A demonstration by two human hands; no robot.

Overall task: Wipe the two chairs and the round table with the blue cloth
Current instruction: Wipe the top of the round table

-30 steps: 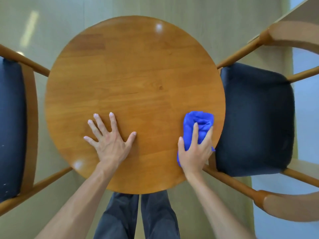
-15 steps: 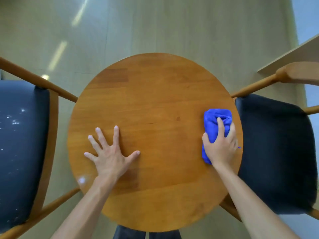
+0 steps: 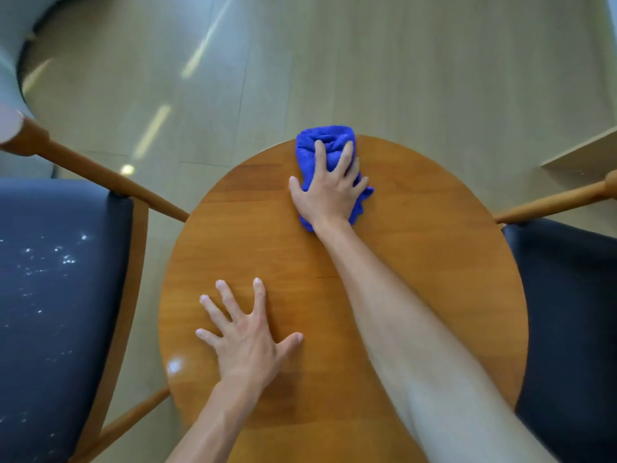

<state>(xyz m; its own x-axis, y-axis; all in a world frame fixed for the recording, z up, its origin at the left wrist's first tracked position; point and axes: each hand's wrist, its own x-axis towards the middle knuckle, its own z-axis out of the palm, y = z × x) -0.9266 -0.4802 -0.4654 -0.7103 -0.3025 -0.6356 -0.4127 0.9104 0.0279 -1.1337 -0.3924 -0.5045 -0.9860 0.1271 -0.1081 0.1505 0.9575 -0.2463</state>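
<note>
A round wooden table (image 3: 434, 262) fills the middle of the view. My right hand (image 3: 329, 192) presses the bunched blue cloth (image 3: 325, 142) flat against the table's far edge, fingers spread over it. My left hand (image 3: 245, 335) lies flat on the near left part of the tabletop, fingers apart, holding nothing. A wooden chair with a dark seat (image 3: 56, 295) stands to the left; white specks dot its seat. A second dark-seated chair (image 3: 567, 312) stands to the right, partly cut off by the frame.
Pale wood-look floor (image 3: 367, 61) stretches beyond the table. A light wooden ledge or shelf (image 3: 584, 152) shows at the right edge. The left chair's wooden arm (image 3: 100, 175) angles toward the table's edge. A curved pale wall base (image 3: 13, 78) is at top left.
My right hand has slid the blue cloth from the table's right edge to its far edge. My left hand has stayed flat on the tabletop. My head has tilted forward.
</note>
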